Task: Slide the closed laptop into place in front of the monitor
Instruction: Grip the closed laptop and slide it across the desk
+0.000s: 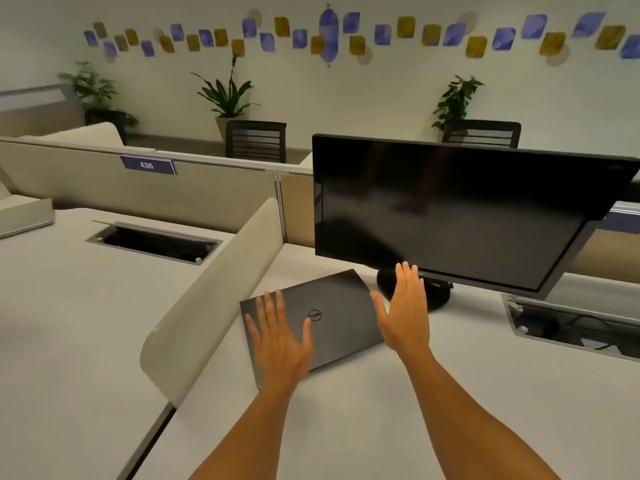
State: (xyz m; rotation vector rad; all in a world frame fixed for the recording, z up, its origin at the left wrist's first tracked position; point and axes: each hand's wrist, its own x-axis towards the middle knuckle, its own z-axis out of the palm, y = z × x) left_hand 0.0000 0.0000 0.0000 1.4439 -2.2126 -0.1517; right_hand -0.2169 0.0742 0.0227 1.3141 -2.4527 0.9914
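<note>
**Closed laptop at lower centre, both hands on or beside it**

I log the laptop (332, 317) lying flat on the pale worktop (398, 427) at lower centre of the frame. Lid shut. The lid is dark grey, matte, with a round logo badge near its middle. Corners rounded. It sits skewed to the worktop edge, its far corner pointing toward the upper right, near the round black base of the monitor (450, 209). I cannot tell if that corner touches the base.

The monitor stands right of centre, screen dark, tilted in the view, its lower edge above the far right part of the laptop.

Left hand (280, 341): palm down, flat on the near left part of the lid, fingers spread, thumb pointing toward the badge. Grip apart, nothing clasped.

Right hand (405, 313): fingers extended and held together, thumb out, at the right edge of the laptop, fingertips in front of the monitor base. Grip apart as well. I cannot tell if the palm presses on the laptop's edge or hovers beside it.

A rounded beige divider panel (211, 306) runs just left of the laptop. An open cable hatch (571, 327) sits at the right edge of the frame.
</note>
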